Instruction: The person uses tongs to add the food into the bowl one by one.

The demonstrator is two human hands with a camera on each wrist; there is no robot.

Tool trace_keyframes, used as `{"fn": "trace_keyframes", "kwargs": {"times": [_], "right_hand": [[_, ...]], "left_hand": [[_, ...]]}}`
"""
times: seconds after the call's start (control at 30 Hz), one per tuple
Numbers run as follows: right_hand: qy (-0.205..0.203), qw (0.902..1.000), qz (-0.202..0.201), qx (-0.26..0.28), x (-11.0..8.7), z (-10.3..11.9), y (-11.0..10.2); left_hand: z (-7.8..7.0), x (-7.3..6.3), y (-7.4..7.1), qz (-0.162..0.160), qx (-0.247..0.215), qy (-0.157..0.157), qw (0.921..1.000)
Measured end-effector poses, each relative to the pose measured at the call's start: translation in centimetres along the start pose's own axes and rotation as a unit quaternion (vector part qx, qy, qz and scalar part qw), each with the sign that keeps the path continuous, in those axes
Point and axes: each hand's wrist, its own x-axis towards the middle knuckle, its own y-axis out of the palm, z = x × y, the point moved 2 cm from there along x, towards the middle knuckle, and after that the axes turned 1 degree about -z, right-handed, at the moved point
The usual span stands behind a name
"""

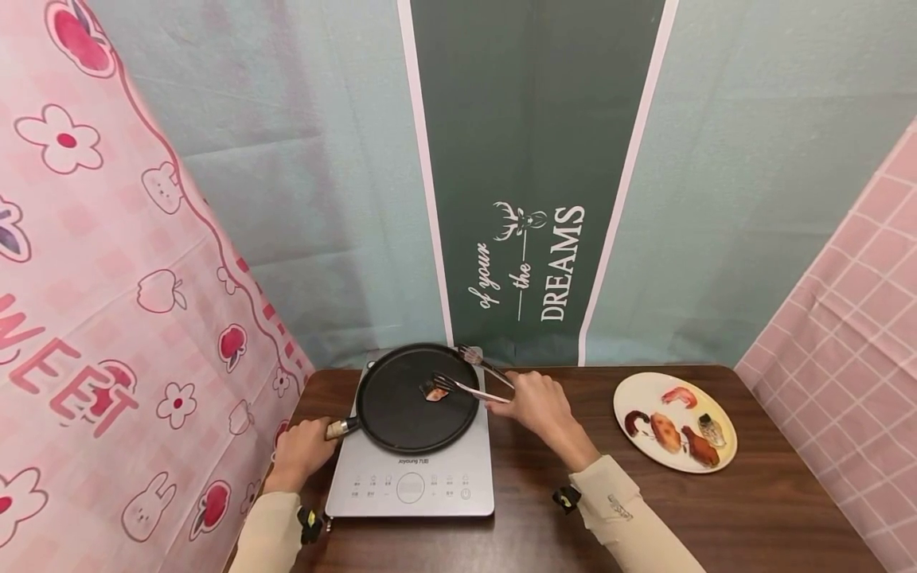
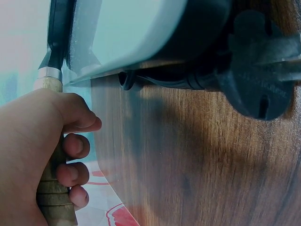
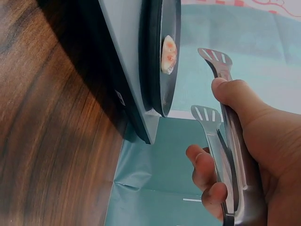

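Observation:
My left hand (image 1: 301, 454) grips the wooden handle (image 2: 54, 200) of a flat black frying pan (image 1: 408, 430), fingers curled round it in the left wrist view. A small piece of food (image 1: 435, 391), pale with reddish patches and a dark edge, lies in the pan right of its middle. My right hand (image 1: 542, 410) holds metal food tongs (image 3: 242, 188), thumb on one arm and fingers round the other. The tongs' slotted tips (image 3: 207, 113) are spread apart with nothing between them. In the head view, one tip overlaps the food piece and the other the pan's far right rim.
Under the pan stands a white induction cooker (image 1: 380, 497) on the brown wooden table (image 1: 544, 509). To the right, a white plate (image 1: 637, 391) bears a shrimp (image 1: 679, 396), a drumstick (image 1: 700, 447) and several other food pieces. Cloth curtains (image 1: 344, 199) hang close behind the table.

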Motion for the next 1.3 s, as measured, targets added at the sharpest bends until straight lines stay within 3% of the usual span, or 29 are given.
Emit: {"fn": "trace_keyframes", "kwargs": {"times": [0.43, 1.3], "right_hand": [[-0.001, 0.9997, -0.012, -0.019, -0.6, -1.2, -0.8], [0.015, 0.9987, -0.031, -0.037, -2.6, -5.5, -3.1]], "left_hand": [[0.1, 0.0, 0.2, 0.002, -0.003, -0.001, 1.0], [0.1, -0.1, 0.1, -0.002, -0.005, 0.004, 1.0]]}}
